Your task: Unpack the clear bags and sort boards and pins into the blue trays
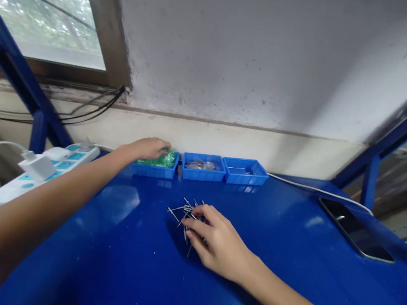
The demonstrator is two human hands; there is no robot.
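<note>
My left hand (152, 148) reaches over the left blue bin, fingers partly spread and bent down at the green plastic bags (168, 159) inside. Whether its fingertips press on a bag is hard to make out. My right hand (212, 236) rests over a loose pile of thin metal pins (186, 212), which look like blind rivets or nails. Its fingers are curved and apart, with the tips among the pins, and the palm hides part of the pile. No pin is visibly lifted.
A middle blue bin (203, 174) holds clear bags, and a right blue bin (246, 178) has a few thin metal pieces. A phone (354, 231) lies at the right of the blue table (131, 271). A power strip (74, 157) with plugged-in chargers stands left, beneath my left arm.
</note>
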